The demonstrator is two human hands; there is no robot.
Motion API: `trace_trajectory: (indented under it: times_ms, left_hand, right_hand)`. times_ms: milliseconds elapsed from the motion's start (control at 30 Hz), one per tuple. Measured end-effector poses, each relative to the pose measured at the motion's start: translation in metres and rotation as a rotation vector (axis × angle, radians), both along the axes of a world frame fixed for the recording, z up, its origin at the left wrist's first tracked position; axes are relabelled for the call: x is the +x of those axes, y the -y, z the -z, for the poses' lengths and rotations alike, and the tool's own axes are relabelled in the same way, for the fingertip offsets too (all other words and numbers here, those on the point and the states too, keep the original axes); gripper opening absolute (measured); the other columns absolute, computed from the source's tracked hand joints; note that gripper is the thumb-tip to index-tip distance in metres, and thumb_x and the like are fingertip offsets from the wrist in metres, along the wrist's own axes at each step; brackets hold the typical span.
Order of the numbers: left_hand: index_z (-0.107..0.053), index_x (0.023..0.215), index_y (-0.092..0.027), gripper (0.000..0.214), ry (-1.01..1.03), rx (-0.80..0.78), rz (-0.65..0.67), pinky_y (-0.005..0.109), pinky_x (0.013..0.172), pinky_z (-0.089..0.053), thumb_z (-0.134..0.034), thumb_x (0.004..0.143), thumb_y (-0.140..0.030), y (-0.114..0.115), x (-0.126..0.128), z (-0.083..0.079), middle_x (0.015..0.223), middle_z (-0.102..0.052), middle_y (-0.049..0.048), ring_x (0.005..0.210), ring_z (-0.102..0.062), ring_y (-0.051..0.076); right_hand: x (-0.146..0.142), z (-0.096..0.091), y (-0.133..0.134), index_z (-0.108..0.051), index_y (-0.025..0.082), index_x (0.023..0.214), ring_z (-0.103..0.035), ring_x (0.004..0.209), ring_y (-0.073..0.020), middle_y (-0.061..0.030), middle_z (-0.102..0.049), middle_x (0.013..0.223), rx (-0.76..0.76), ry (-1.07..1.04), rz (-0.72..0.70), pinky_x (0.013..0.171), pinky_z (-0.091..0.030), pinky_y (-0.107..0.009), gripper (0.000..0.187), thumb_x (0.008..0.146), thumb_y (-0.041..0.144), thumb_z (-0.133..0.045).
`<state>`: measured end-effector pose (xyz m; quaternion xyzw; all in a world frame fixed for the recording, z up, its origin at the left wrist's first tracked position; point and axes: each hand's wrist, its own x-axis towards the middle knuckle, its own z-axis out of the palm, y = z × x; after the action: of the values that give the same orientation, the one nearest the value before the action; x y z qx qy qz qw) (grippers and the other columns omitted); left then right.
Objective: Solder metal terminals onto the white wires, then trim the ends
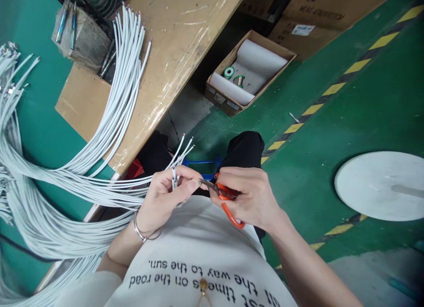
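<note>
My left hand (172,190), with a bracelet at the wrist, is closed around a few white cables (180,156). Their cut ends poke up past the fingers, and thumb and forefinger pinch together. In my right hand (248,194) is a pair of scissors (228,194) with orange handles. The blade tips reach the left thumb and fingertip; whether something lies between the blades I cannot make out. From the left hand, a long bundle of white cables (109,187) runs back onto the table at the left.
A fanned cable bundle (127,68) lies on the cardboard-covered table (185,37). Beside it sits a grey block (79,37) with metal pens. On the green floor stand an open carton (225,101) with solder spools and a round white stool (380,183). Printed cartons (311,15) are stacked behind.
</note>
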<state>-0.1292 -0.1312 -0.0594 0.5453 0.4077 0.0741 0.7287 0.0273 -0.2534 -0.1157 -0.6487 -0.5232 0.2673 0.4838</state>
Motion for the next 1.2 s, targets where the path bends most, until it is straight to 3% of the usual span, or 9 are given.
trace_trajectory:
  times_ms: [200,333,467,600,700,867,1033,1100,1200]
  left_hand:
    - [-0.081,0.086,-0.020,0.019,0.025,-0.001,-0.020,0.024,0.050,-0.029,-0.079,0.093,-0.037,-0.001,0.003,-0.004,0.072,-0.070,0.0019,0.055,-0.039,0.008]
    - [-0.080,0.088,-0.019,0.023,-0.007,-0.025,-0.042,0.024,0.046,-0.029,-0.077,0.094,-0.041,-0.001,0.007,-0.008,0.064,-0.061,-0.0006,0.050,-0.036,0.008]
    - [-0.071,0.095,-0.020,0.021,0.030,-0.089,-0.119,0.019,0.044,-0.029,-0.080,0.092,-0.039,0.002,0.008,-0.006,0.064,-0.055,-0.0048,0.048,-0.037,0.006]
    - [-0.061,0.089,-0.020,0.024,0.107,-0.127,-0.141,0.015,0.045,-0.033,-0.082,0.091,-0.031,0.004,0.008,-0.002,0.066,-0.056,-0.0060,0.050,-0.041,0.005]
    - [-0.059,0.085,-0.019,0.025,0.127,-0.116,-0.129,0.015,0.047,-0.037,-0.080,0.092,-0.029,0.005,0.007,-0.001,0.065,-0.055,-0.0064,0.049,-0.041,0.004]
    - [-0.062,0.081,-0.018,0.027,0.075,-0.063,-0.100,0.018,0.049,-0.041,-0.084,0.089,-0.032,0.005,0.007,-0.004,0.063,-0.059,-0.0050,0.049,-0.046,0.005]
    - [-0.071,0.082,-0.017,0.022,-0.020,0.064,-0.063,0.021,0.049,-0.042,-0.082,0.090,-0.035,0.003,0.005,-0.003,0.064,-0.063,-0.0027,0.050,-0.051,0.008]
    - [-0.077,0.086,-0.018,0.018,-0.012,0.175,-0.046,0.024,0.059,-0.050,-0.076,0.096,-0.032,0.002,0.005,0.000,0.073,-0.071,0.0009,0.060,-0.060,0.010]
    - [-0.082,0.091,-0.020,0.008,0.008,0.461,-0.074,0.029,0.093,-0.055,-0.076,0.096,-0.024,0.000,0.003,0.004,0.098,-0.077,0.0061,0.097,-0.070,0.017]
  right_hand:
    - [-0.004,0.001,-0.002,-0.026,0.021,0.057,-0.020,0.051,-0.0085,0.0053,-0.027,0.055,0.061,-0.020,0.179,0.048,-0.017,-0.031,0.048,0.082,0.007,-0.064]
    - [-0.003,-0.002,-0.003,-0.047,0.021,0.053,-0.035,0.049,-0.0106,0.0022,-0.041,0.051,-0.035,-0.246,0.389,0.048,-0.027,-0.031,0.047,0.094,0.023,-0.068]
    - [-0.004,-0.009,-0.008,-0.078,0.024,0.075,-0.051,0.059,-0.0150,-0.0006,-0.060,0.062,-0.018,-0.459,0.359,0.054,-0.041,-0.031,0.019,0.093,0.030,-0.074]
    - [-0.008,-0.015,-0.018,-0.085,0.026,0.088,-0.053,0.061,-0.0144,0.0000,-0.062,0.066,0.018,-0.576,0.262,0.055,-0.044,-0.030,0.009,0.087,0.034,-0.082]
    - [-0.014,-0.016,-0.022,-0.085,0.025,0.085,-0.050,0.059,-0.0133,0.0012,-0.058,0.064,0.042,-0.596,0.258,0.054,-0.042,-0.029,0.010,0.086,0.035,-0.085]
    - [-0.017,-0.011,-0.022,-0.076,0.023,0.071,-0.044,0.055,-0.0113,0.0036,-0.052,0.058,0.157,-0.445,0.308,0.052,-0.035,-0.029,0.016,0.084,0.017,-0.083]
    - [0.006,-0.011,-0.024,-0.057,0.023,0.056,-0.043,0.052,-0.0127,0.0039,-0.046,0.054,0.224,-0.576,0.676,0.058,-0.040,-0.034,0.038,0.088,0.017,-0.077]
    - [0.018,-0.014,-0.022,-0.053,0.024,0.051,-0.041,0.052,-0.0134,0.0040,-0.040,0.052,0.238,-0.625,0.756,0.064,-0.043,-0.038,0.045,0.091,0.019,-0.073]
    - [0.030,-0.014,-0.017,-0.044,0.027,0.044,-0.040,0.053,-0.0155,0.0038,-0.033,0.050,0.213,-0.594,0.818,0.071,-0.048,-0.042,0.056,0.089,0.023,-0.077]
